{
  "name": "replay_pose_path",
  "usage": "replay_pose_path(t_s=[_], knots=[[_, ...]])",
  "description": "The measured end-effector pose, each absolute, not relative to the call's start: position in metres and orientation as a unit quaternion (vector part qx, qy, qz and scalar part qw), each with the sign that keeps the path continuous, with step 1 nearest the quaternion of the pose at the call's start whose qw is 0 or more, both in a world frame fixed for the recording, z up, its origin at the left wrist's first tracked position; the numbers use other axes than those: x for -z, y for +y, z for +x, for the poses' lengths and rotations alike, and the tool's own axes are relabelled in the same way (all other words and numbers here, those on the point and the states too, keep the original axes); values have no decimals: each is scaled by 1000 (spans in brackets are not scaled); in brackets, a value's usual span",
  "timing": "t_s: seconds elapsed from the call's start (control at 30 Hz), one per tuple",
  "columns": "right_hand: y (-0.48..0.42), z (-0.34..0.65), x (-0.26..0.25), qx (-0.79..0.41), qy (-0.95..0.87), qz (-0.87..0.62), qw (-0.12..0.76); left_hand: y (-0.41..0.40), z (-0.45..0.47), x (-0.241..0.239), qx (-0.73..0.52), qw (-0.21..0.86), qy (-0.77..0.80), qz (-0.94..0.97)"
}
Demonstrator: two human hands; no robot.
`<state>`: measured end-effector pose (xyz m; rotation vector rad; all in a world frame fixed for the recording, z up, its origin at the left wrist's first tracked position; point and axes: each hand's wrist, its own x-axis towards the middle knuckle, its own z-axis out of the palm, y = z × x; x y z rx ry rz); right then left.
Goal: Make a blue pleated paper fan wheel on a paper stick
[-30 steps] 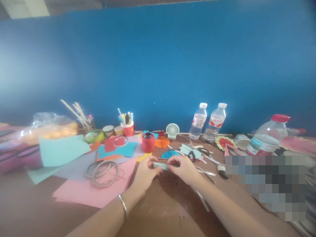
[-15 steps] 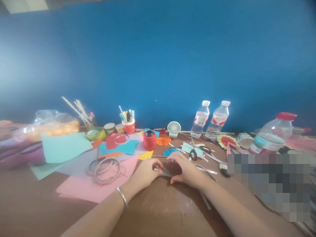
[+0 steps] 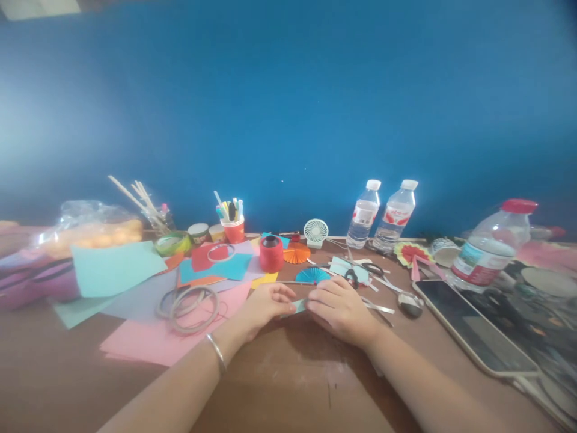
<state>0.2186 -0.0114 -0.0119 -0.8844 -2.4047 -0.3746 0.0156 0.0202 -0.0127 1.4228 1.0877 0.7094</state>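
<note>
A small pale green paper strip (image 3: pixel 299 307) spans the gap between my hands, low over the brown table (image 3: pixel 288 385). My left hand (image 3: pixel 268 308), with a silver bangle at the wrist, pinches its left end. Over the right end, the fingers of my right hand (image 3: pixel 341 311) are curled and closed, hiding that part of the strip. Just beyond my hands lies a blue pleated paper fan (image 3: pixel 312 275), with an orange one (image 3: pixel 296 253) behind it. Black-handled scissors (image 3: pixel 351 276) rest past my right hand on a pale blue paper piece.
Coloured paper sheets (image 3: pixel 135 337) and tape rolls (image 3: pixel 193 310) lie left. A red thread spool (image 3: pixel 271 255), a cup of pens (image 3: pixel 233 230) and a small white fan (image 3: pixel 316 232) stand behind. Water bottles (image 3: pixel 364 215), a phone (image 3: pixel 473 331) and a large red-capped bottle (image 3: pixel 493 246) are right.
My right hand's fingers have closed down from a wide arch onto the paper strip. My left hand has stayed nearly in place, and more of the strip shows between the hands.
</note>
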Motion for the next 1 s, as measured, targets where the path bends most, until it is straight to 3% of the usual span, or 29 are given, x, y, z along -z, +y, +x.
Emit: replay_pose_path(t_s=[0.27,0.33,0.43,0.57,0.73,1.0], knots=[[-6,218,19,116,-893,-318,296,21,13,10,-289,630,456,559],[-4,219,22,109,-897,-321,282,23,13,7,-305,577,478,588],[-1,219,28,92,-900,-339,259,21,14,3,-339,381,484,711],[2,217,33,42,-901,-362,235,11,19,1,-246,205,409,855],[5,216,33,-1,-908,-368,200,6,26,12,-111,124,393,904],[0,219,26,-102,-900,-375,199,7,25,9,-83,129,411,899]])
